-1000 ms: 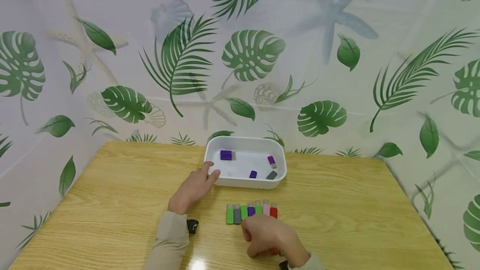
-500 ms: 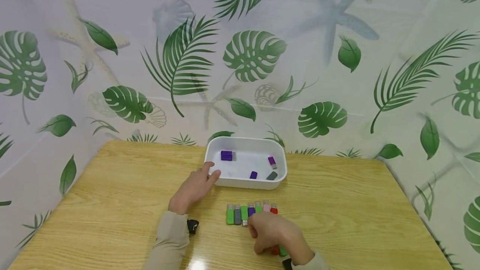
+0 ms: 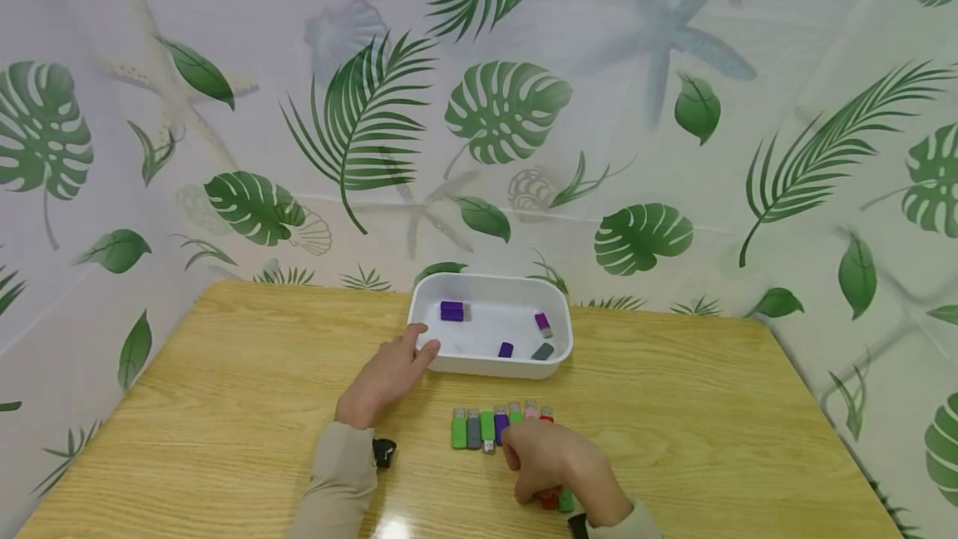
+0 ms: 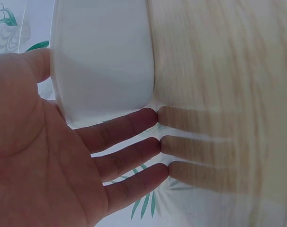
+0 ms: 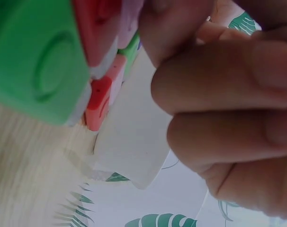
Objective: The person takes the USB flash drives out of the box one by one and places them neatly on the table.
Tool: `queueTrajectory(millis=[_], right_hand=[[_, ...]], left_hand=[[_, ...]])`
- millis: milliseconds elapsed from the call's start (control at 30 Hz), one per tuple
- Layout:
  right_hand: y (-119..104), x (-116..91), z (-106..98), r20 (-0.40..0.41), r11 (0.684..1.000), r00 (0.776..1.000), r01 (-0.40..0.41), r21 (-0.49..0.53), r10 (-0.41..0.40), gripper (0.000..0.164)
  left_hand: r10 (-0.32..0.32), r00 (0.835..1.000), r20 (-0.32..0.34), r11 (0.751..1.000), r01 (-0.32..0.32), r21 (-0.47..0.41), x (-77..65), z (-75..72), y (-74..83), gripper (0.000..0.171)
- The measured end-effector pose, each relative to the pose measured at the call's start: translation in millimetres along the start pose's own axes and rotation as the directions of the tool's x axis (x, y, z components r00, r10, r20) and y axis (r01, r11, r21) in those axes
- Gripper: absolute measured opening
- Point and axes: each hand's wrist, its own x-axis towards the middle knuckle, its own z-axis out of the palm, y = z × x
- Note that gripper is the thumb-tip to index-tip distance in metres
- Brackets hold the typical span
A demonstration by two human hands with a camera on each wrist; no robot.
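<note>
The left hand holds the near left corner of a white plastic bin, thumb and index finger at its rim. Its other fingers extend along the outside, tips on the table. In the head view the right hand bends over a row of USB flash drives. Its fingers are curled, and in the right wrist view they meet a pink USB flash drive; the pinch is partly hidden. Beside that drive stand a red USB flash drive and a green USB flash drive, forming a nearer row.
The farther row runs from a green drive and a grey drive to a red drive, partly covered by the hand. Inside the bin lie several purple drives and a grey drive. A leaf-printed cloth hangs behind the table.
The right hand has shifted slightly rightward, toward the red and green drives of the nearer row, uncovering the third drive of the farther row. The left hand and bin stay put.
</note>
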Motion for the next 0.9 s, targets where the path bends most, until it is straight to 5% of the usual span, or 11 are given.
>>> queueTrajectory(millis=[433,900], right_hand=[[-1.5,0.5,-0.7,-0.020,0.999,0.999,0.038,0.002,-0.038,0.021],[1.0,-3.2,-15.2,-0.086,0.946,0.952,0.302,0.113,-0.294,0.010]], left_hand=[[0.000,1.000,-0.003,1.000,0.000,-0.008,-1.6,-1.3,1.7,0.058],[-0.008,1.000,0.010,1.000,0.008,-0.020,0.0,-0.8,0.5,0.057]])
